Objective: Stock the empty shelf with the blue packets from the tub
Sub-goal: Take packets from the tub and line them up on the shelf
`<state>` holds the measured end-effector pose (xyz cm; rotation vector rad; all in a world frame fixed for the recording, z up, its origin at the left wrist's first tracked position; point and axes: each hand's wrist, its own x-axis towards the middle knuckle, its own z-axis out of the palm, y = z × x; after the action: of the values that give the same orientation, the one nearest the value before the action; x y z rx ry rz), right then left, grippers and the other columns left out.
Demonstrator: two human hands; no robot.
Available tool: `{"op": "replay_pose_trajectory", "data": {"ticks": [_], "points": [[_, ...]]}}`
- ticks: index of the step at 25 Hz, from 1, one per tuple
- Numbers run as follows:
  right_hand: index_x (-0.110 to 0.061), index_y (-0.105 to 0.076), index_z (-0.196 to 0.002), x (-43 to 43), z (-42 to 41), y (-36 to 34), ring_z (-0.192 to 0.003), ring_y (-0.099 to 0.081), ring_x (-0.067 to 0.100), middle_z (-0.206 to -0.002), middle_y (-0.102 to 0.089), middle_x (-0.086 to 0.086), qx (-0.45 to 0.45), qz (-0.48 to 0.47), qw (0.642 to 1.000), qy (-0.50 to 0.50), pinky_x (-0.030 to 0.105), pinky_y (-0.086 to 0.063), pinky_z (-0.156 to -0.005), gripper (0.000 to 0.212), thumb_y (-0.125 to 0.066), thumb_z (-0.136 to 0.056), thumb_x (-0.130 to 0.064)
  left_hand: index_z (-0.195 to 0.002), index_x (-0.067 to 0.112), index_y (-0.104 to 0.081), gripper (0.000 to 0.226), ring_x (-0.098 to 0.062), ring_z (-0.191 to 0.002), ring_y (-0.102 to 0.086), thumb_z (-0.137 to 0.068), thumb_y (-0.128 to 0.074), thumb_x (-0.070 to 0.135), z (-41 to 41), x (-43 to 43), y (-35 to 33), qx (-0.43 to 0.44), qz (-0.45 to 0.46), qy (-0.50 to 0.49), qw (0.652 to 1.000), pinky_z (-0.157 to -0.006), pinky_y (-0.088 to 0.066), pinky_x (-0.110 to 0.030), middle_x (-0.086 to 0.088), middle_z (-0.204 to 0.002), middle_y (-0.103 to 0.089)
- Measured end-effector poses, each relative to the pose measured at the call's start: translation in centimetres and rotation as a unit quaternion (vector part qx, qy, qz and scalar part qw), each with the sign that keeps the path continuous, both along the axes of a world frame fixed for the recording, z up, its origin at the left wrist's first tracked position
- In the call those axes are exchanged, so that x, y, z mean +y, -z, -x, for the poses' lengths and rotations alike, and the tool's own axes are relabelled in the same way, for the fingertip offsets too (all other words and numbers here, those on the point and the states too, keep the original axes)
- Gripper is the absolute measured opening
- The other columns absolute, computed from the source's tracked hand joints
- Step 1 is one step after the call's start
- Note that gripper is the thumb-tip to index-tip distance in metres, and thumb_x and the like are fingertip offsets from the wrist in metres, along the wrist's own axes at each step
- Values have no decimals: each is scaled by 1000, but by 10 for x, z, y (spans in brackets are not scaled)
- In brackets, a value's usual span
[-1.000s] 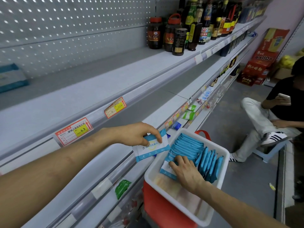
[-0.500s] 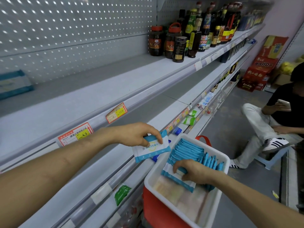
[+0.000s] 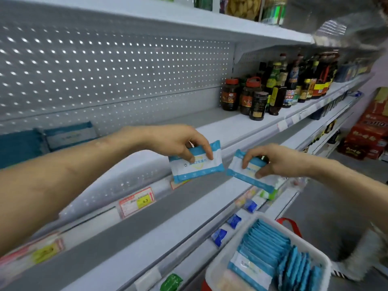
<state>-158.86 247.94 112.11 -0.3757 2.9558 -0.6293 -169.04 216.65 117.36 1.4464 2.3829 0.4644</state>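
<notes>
My left hand point(image 3: 178, 141) grips a blue-and-white packet point(image 3: 196, 164) by its top edge, in front of the empty white shelf point(image 3: 189, 122). My right hand point(image 3: 270, 159) holds a second blue packet point(image 3: 247, 173) right beside it, tilted down to the right. The two packets almost touch. Below at the right, the white tub point(image 3: 222, 267) holds several more blue packets point(image 3: 270, 248), most standing on edge. Two blue packets point(image 3: 69, 134) stand at the far left of the shelf against the perforated back panel.
Dark sauce bottles and jars point(image 3: 262, 95) fill the shelf's right part. Price tags point(image 3: 136, 201) line the shelf rail. Lower shelves carry small blue sachets point(image 3: 219, 237) and a green one point(image 3: 171, 282). Red cartons point(image 3: 367, 139) are stacked at the far right on the floor.
Both hands rose from the tub level to the empty shelf's front. My right hand lifted a packet out of the tub. The view tilted upward, and the seated person is out of frame.
</notes>
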Motion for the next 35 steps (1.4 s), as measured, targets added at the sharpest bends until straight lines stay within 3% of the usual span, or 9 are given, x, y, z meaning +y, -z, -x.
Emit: {"op": "replay_pose_trajectory", "data": {"ticks": [5,11,14,18,20,22,24,28,35], "points": [[-46,-71,-100,-52,62,-62,-91,-63,1,-111,-65,-16,59,-13,996,-64,21,-55,-77,42,-84,-82,-10,-121,37,-72,41,-4,-97,-70,-92,-74,8,23,-82,-51,48,-3,-93,995,-87,-56,-23,20,-114,-73],[-39,-71,-105,-150,121,-86,-89,-60,-6,-111,-61,-21,64,-19,985,-158,12,-50,-70,38,-79,-85,-7,-121,26,-73,36,21,-88,-58,-93,-72,4,27,-188,-73,82,-15,-196,977,-75,-42,-3,24,-118,-65],[-38,-70,-105,-197,142,-86,-85,-59,-8,-108,-60,-22,61,-19,977,-201,10,-49,-67,38,-77,-86,-6,-120,22,-74,36,22,-86,-58,-91,-72,0,29,-231,-74,83,-8,-217,973,-74,-41,-3,26,-114,-67],[-34,-71,-109,-250,160,-85,-90,-56,-12,-111,-61,-23,66,-42,961,-264,7,-42,-73,41,-74,-86,0,-121,20,-73,38,19,-71,-54,-94,-64,-5,38,-263,-67,112,19,-256,960,-65,-38,-6,43,-84,-60],[-28,-72,-111,-268,168,-81,-97,-51,-19,-116,-60,-24,72,-67,950,-295,6,-37,-79,42,-70,-85,4,-120,29,-73,44,14,-88,-58,-94,-61,-3,51,-270,-57,113,25,-271,955,-79,-44,-10,35,-102,-63],[-33,-71,-109,-279,175,-76,-107,-52,-12,-119,-61,-27,78,-74,945,-308,14,-39,-89,47,-63,-83,6,-114,43,-70,52,-13,-110,-63,-91,-57,-2,70,-277,-43,109,40,-285,952,-98,-52,-39,16,-129,-60],[-39,-69,-107,-285,182,-72,-111,-53,-7,-120,-59,-32,90,-81,946,-301,16,-40,-95,52,-55,-81,4,-109,42,-70,56,-31,-104,-64,-89,-53,-7,88,-280,-36,113,46,-293,948,-91,-54,-52,13,-137,-56],[-44,-65,-107,-292,190,-65,-112,-51,-4,-116,-55,-36,106,-98,944,-298,22,-41,-102,58,-45,-80,3,-109,39,-69,57,-33,-86,-64,-89,-48,-10,115,-277,-26,133,68,-302,942,-78,-55,-46,12,-143,-54],[-47,-64,-107,-297,209,-56,-108,-56,6,-116,-56,-24,92,-76,957,-264,38,-47,-99,58,-48,-83,4,-112,38,-71,55,-19,-118,-55,-85,-54,-6,143,-302,5,164,92,-303,934,-102,-47,-40,9,-128,-56]]}}
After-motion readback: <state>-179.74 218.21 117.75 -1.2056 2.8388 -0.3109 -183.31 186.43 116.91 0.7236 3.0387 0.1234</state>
